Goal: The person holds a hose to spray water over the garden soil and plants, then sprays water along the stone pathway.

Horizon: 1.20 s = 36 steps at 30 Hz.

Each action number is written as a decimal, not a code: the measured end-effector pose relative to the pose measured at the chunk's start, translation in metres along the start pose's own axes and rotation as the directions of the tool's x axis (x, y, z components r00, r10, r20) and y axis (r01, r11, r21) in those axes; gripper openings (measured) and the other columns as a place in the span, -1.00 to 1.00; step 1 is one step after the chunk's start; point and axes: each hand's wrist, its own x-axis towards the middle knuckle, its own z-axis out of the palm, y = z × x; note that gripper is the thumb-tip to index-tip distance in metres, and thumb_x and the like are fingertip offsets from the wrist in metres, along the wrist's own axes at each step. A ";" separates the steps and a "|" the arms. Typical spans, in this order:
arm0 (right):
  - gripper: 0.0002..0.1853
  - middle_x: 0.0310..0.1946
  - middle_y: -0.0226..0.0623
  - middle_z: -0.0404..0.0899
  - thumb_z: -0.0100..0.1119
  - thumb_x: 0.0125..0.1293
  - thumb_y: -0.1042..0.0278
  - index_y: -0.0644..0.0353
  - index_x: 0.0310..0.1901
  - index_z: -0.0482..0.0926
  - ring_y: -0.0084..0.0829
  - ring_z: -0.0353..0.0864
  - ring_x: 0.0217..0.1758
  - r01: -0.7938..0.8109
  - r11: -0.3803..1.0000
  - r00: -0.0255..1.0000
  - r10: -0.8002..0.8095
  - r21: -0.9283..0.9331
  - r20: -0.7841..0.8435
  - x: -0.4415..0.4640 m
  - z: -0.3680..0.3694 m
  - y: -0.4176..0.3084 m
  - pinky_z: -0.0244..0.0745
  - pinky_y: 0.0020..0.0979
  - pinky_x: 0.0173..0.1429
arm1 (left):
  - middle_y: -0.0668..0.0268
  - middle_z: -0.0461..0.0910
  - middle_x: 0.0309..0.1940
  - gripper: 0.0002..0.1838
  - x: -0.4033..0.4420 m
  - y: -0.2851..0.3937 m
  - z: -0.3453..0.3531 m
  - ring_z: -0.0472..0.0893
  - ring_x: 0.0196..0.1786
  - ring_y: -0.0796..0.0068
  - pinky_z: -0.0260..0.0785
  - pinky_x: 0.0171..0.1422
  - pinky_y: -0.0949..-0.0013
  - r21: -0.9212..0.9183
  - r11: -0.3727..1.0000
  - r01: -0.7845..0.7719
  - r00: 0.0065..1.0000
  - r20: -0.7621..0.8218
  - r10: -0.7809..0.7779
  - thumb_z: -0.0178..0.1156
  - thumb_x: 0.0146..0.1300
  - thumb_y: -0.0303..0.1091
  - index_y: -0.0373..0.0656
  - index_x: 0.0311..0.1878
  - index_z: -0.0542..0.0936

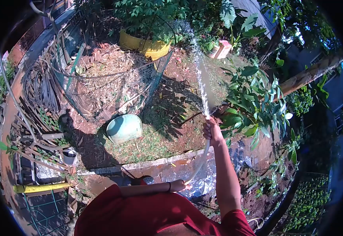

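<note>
A pale hose [199,167] runs between my two hands. My right hand [213,130] is wrapped round its upper end, which points up and away from me. From that end a jet of water [201,74] shoots toward the plants at the top of the view. Lower down, near my red shirt, my left hand [178,185] is closed round the hose, with a dark band on the wrist. Green leaves [254,98] hang just right of my right hand. Left of it, a pale green basin [124,128] lies on the grass.
A mesh fence [112,92] rings a heap of dry leaves, with a yellow planter [146,44] behind. A grey bucket [69,155] and coiled cable [43,86] are at left. A tree trunk [311,74] slants at right. A concrete edge [140,164] crosses below.
</note>
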 end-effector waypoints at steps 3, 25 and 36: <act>-0.94 -0.62 -0.58 0.16 -0.05 0.40 0.24 -0.11 -0.17 0.29 -0.69 0.05 -0.77 -0.008 1.000 1.000 0.008 -0.001 -0.007 0.004 -0.005 0.002 -0.09 -0.60 -0.76 | 0.51 0.33 -0.60 -0.55 0.000 0.002 -0.002 0.30 -0.56 0.68 0.16 -0.47 0.49 0.000 1.000 0.025 0.999 0.025 -0.025 0.19 0.25 0.13 -0.13 -0.24 0.61; -0.92 -0.62 -0.58 0.16 -0.09 0.43 0.25 -0.09 -0.09 0.33 -0.71 0.04 -0.77 -0.008 0.998 0.997 0.013 -0.057 0.078 -0.005 0.028 -0.008 -0.07 -0.62 -0.76 | 0.51 0.34 -0.62 -0.55 -0.005 0.006 -0.003 0.30 -0.56 0.67 0.15 -0.45 0.46 0.003 0.999 0.032 0.998 0.048 -0.033 0.19 0.25 0.13 -0.10 -0.17 0.64; -0.89 -0.61 -0.58 0.15 -0.10 0.44 0.25 -0.10 -0.05 0.31 -0.71 0.02 -0.80 0.017 0.996 0.996 -0.009 -0.086 0.085 -0.006 0.048 -0.015 -0.07 -0.62 -0.78 | 0.50 0.34 -0.61 -0.56 0.005 -0.005 -0.004 0.29 -0.56 0.68 0.15 -0.47 0.48 -0.015 1.000 -0.010 1.000 0.018 0.010 0.20 0.25 0.10 -0.13 -0.18 0.62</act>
